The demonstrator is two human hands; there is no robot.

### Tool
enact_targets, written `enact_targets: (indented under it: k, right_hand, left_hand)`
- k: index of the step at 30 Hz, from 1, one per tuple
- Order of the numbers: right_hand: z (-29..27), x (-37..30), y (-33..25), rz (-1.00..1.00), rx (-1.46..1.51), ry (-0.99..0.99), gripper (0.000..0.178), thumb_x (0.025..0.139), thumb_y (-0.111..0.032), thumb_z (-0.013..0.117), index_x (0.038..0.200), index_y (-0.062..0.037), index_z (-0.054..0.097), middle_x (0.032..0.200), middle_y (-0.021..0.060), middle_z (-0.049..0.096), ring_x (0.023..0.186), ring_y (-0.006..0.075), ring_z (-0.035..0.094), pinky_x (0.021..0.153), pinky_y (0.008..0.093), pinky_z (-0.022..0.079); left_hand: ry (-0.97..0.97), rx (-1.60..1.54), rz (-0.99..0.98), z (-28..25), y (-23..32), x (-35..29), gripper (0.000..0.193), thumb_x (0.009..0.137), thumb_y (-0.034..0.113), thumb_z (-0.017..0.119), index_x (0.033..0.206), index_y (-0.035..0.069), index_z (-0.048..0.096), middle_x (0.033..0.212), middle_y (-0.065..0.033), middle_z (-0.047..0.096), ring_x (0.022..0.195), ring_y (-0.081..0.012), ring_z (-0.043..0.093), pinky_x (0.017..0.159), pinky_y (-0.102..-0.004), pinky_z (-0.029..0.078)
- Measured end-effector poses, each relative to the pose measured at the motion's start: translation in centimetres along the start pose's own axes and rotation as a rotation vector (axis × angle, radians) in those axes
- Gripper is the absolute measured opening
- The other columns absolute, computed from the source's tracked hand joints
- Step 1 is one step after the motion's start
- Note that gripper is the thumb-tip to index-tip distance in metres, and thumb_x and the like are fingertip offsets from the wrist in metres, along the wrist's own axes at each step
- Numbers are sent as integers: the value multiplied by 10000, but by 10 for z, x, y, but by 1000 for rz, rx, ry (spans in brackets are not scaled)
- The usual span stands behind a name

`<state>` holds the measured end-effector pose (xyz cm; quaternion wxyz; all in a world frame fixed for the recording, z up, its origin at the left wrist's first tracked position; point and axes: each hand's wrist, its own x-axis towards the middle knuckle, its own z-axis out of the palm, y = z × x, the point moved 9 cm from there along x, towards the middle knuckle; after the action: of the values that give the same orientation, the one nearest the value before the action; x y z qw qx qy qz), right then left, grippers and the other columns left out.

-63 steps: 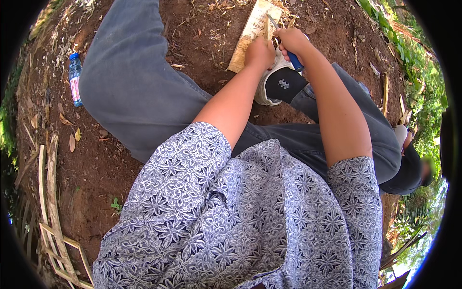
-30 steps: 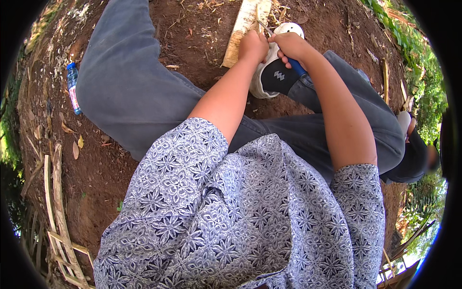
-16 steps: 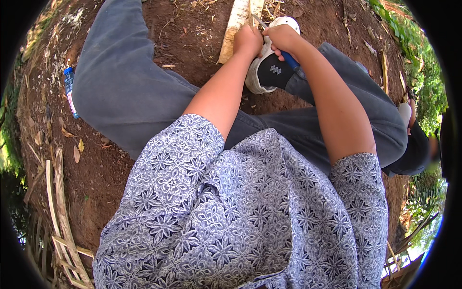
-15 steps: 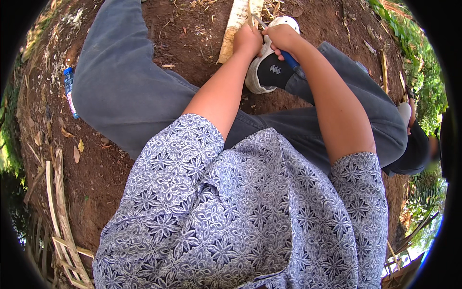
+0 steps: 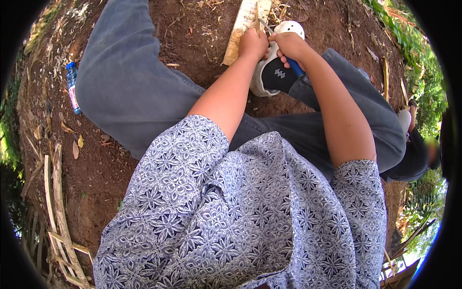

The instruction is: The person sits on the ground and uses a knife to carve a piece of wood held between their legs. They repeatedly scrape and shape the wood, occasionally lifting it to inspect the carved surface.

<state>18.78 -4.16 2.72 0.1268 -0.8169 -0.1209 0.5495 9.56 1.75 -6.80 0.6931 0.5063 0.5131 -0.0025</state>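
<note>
My left hand (image 5: 253,44) is closed round a thin wooden stick (image 5: 258,20), whose far end sticks out over a flat pale board (image 5: 237,36) on the ground. Close beside it, my right hand (image 5: 290,46) grips a knife by its blue handle (image 5: 296,67). The knife's narrow metal blade (image 5: 265,26) points up and left, its tip at or near the stick; whether it touches I cannot tell. Both hands are over my white clog (image 5: 290,29), worn with a black sock (image 5: 277,77). My fingers hide the lower part of the stick.
A bottle with a blue cap (image 5: 72,87) lies on the brown soil left of my bent leg. Long wooden strips (image 5: 58,192) lie at the lower left. Another person (image 5: 415,156) sits at the far right, near green plants (image 5: 426,91).
The whole view has shifted slightly, so hands, board and clog appear a little lower and to the right. Both grips stay the same, and the blade remains close to the stick.
</note>
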Motion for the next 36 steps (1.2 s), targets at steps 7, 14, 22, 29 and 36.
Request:
enact_targets:
  k: [7,14,22,29,36]
  right_hand:
    - [2,18,-3,4,-74,25,427,1015,-304,478,865,63,637,629,94,599,481,185,567,464,351,501]
    - [6,16,-10,1,-107,66,394,995,-284,512,859,56,658,624,102,619,519,203,611,482,353,528]
    - [2,47,9,54,183,105,319,983,-275,511,863,-6,633,659,71,595,512,175,553,482,345,505]
    - [1,-2,8,44,85,-7,411,1055,-354,450,1283,-65,633,663,-1,528,518,92,503,457,261,457]
    - [2,10,11,10,-35,59,436,1028,-296,453,900,71,652,618,102,627,463,200,604,458,345,521]
  left_hand:
    - [70,92,4,-4,0,2,285,1005,226,505,947,-39,592,723,-159,702,504,-245,680,503,-394,550]
    - [71,51,-47,-2,-2,4,303,1008,255,542,976,-41,598,772,-187,708,529,-276,695,541,-410,564]
    - [61,118,25,0,-10,-1,329,1001,279,544,990,-48,589,726,-171,692,557,-255,698,524,-383,556]
    - [-2,-53,-13,-3,-2,-4,392,1032,314,458,997,-50,601,696,-160,688,525,-228,681,505,-365,556]
    - [54,67,25,-1,3,-4,379,1027,300,464,952,-30,634,656,-125,690,514,-203,677,508,-358,551]
